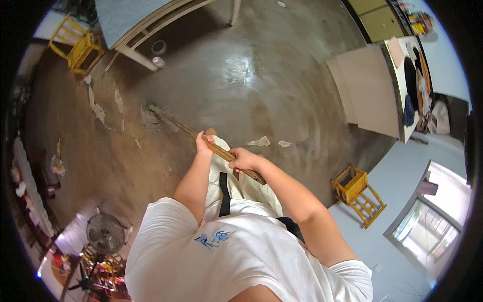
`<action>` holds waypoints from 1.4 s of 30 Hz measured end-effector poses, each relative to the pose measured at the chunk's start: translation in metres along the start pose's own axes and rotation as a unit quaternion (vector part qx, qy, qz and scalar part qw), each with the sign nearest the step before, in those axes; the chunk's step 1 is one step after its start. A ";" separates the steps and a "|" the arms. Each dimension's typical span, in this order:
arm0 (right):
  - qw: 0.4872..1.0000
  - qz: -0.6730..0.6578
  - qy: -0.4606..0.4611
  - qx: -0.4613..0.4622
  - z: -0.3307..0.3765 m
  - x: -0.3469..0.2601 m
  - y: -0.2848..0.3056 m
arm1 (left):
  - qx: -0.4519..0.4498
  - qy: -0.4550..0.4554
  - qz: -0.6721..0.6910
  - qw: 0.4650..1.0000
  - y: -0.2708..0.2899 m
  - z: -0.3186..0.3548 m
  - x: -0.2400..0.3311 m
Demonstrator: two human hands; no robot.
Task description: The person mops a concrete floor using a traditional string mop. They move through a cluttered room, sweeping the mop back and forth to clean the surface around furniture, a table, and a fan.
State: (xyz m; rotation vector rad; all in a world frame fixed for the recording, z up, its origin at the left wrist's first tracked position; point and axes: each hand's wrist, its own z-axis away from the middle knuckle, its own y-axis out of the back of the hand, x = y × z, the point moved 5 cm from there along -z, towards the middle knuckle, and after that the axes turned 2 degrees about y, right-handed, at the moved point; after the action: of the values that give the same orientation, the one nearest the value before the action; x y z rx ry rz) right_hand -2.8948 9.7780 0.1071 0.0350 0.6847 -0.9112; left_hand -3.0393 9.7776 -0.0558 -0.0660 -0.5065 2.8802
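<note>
Both my hands are wrapped round the wooden handle of a mop (178,124), which slants from my waist down to the far left. My left hand (204,144) grips it lower, toward the floor end. Higher up, close to the handle's top end, my right hand (244,160) is closed on it. The grey, stringy-looking mop head (152,119) rests on the brown, shiny floor (226,95) and is partly blurred. Pale patches mark the floor beyond it and in front of my feet.
A table (132,20) stands at the far left beside a yellow chair (81,49). To the right are a counter (370,85) holding several items and another yellow chair (356,194) by the wall. A fan (105,232) stands at the lower left.
</note>
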 end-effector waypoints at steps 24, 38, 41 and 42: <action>0.901 -0.332 0.095 0.263 0.269 0.267 0.129 | -0.085 0.174 -0.387 0.902 0.001 -0.019 -0.438; 0.802 -0.396 0.061 0.443 0.295 0.315 0.140 | -0.077 0.061 -0.653 0.751 -0.003 -0.019 -0.544; 0.848 -0.071 -0.043 0.524 0.285 0.309 0.161 | -0.061 0.026 -0.713 0.698 -0.014 -0.016 -0.540; 0.834 0.041 -0.076 0.546 0.277 0.302 0.166 | -0.057 0.026 -0.729 0.681 -0.019 -0.014 -0.539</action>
State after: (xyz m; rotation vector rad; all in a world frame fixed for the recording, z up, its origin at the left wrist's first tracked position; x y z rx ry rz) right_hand -2.4996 9.5809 0.1151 0.9975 -0.0648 -1.1065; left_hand -2.5090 9.6812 -0.0590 0.1700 -0.4014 1.2434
